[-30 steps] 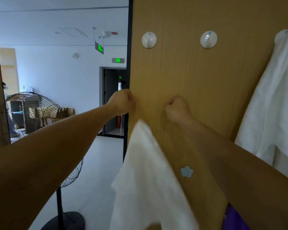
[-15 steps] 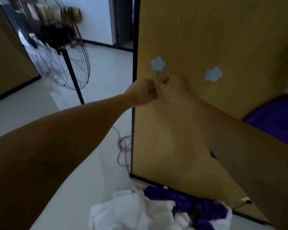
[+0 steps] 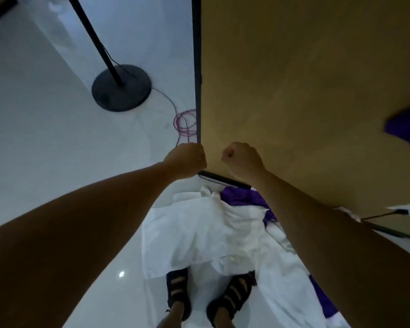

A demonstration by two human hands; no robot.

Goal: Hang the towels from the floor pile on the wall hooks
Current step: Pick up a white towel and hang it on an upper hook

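- Towels (image 3: 213,235): a crumpled pile of white cloth with purple cloth (image 3: 244,197) mixed in, lying on the pale floor (image 3: 45,150) at the foot of the wooden panel (image 3: 305,79); its near edge drapes over the person's sandalled feet (image 3: 178,294).
- Containers: the pile sits loose on the floor, in no basket or bin.
- Left hand (image 3: 187,159): fingers curled into a closed fist, held out above the pile at the panel's dark edge; whether it pinches anything cannot be told.
- Right hand (image 3: 242,159): likewise a closed fist, just beside the left but apart from it, in front of the panel; nothing visible in its grip.
- Surroundings: a black fan stand base (image 3: 121,87) and a coiled pink cable (image 3: 185,124) rest on the floor left of the panel; a purple cloth (image 3: 407,129) shows at the right edge.
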